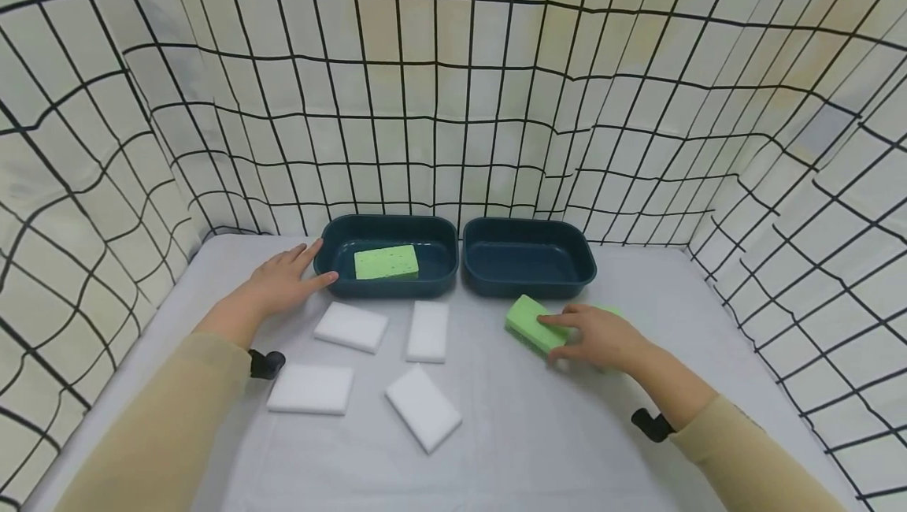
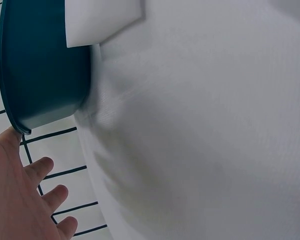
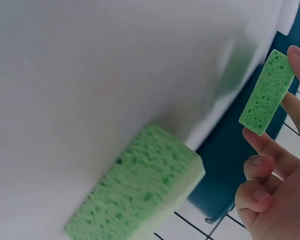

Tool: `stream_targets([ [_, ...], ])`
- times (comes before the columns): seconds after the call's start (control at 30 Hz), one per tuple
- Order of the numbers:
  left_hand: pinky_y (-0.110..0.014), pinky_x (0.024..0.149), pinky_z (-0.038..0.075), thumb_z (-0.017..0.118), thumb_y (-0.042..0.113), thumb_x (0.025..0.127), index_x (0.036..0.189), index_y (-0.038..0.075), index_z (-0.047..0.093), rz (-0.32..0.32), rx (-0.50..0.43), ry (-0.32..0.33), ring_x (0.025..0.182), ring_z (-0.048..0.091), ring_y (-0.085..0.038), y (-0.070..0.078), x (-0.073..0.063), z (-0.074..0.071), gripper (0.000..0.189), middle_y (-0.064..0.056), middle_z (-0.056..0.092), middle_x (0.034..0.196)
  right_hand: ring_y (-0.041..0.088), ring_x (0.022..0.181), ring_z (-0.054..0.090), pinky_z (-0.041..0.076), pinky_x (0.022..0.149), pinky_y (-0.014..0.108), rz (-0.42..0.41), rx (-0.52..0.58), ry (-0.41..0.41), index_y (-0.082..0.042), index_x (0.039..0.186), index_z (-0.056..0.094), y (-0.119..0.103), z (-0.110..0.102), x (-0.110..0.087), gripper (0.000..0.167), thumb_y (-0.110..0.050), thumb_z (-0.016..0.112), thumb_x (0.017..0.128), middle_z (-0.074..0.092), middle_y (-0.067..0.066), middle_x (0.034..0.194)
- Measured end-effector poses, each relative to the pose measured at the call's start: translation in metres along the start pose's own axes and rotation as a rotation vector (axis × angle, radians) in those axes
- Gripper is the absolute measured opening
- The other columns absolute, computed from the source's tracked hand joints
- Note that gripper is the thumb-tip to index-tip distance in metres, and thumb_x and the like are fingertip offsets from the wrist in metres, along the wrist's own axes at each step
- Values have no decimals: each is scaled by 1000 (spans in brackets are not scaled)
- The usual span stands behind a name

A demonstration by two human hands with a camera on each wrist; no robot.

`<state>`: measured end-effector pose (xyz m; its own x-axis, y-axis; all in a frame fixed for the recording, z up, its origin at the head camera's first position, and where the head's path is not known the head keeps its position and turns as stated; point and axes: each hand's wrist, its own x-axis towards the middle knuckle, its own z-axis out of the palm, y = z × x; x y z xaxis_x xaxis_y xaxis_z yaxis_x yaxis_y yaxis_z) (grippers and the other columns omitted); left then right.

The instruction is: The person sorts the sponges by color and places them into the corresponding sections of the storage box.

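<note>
I've R hand (image 1: 601,336) pinching green sponge (image 1: 526,318), worktop (image 1: 538,441) 2 o'clock; fingertip-only grip cd slip. L hand (image 1: 286,273), spread, touches tray (image 1: 432,288), 11 o'clock.

A curtained booth, in what building unclear: black-checked cloth (image 1: 489,90) hangs beyond the left hand (image 1: 279,280) and right hand (image 1: 602,339) and to their outer sides, bordering the white-covered counter (image 1: 538,433) beneath.
</note>
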<state>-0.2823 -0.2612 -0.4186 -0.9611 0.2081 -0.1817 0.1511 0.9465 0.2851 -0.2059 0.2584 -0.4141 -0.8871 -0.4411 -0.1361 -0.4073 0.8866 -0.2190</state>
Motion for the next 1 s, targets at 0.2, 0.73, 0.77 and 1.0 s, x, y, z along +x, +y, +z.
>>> stream_targets([
  [0.2, -72, 111, 9, 29, 78, 93, 160, 11, 2, -3, -6, -6, 141, 8, -59, 1, 0, -1, 99, -32, 7, 159, 21, 105, 59, 51, 87, 44, -33, 22, 27, -32, 136, 62, 1, -12, -2, 57, -48, 77, 83, 58, 1, 123],
  [0.73, -72, 111, 9, 28, 77, 93, 160, 10, 0, -1, -2, -10, 141, 8, -59, 4, -3, -6, 98, -33, 8, 159, 24, 113, 58, 51, 91, 46, -81, 65, 50, -34, 136, 62, -9, -46, 8, 54, -47, 75, 86, 57, -1, 129],
  [0.77, -72, 110, 9, 28, 77, 93, 160, 10, 0, 0, -2, -10, 141, 8, -59, 4, -3, -5, 98, -33, 8, 159, 23, 114, 58, 50, 92, 46, -84, 62, 50, -35, 136, 62, -11, -47, 10, 54, -48, 75, 86, 56, -1, 129],
  [1.0, -72, 110, 9, 29, 77, 93, 160, 11, 0, -6, -14, -19, 140, 7, -60, 3, -2, -4, 98, -34, 8, 158, 20, 114, 56, 51, 91, 43, -126, 59, 51, -37, 137, 60, -28, -55, 34, 55, -50, 74, 86, 56, -2, 129],
])
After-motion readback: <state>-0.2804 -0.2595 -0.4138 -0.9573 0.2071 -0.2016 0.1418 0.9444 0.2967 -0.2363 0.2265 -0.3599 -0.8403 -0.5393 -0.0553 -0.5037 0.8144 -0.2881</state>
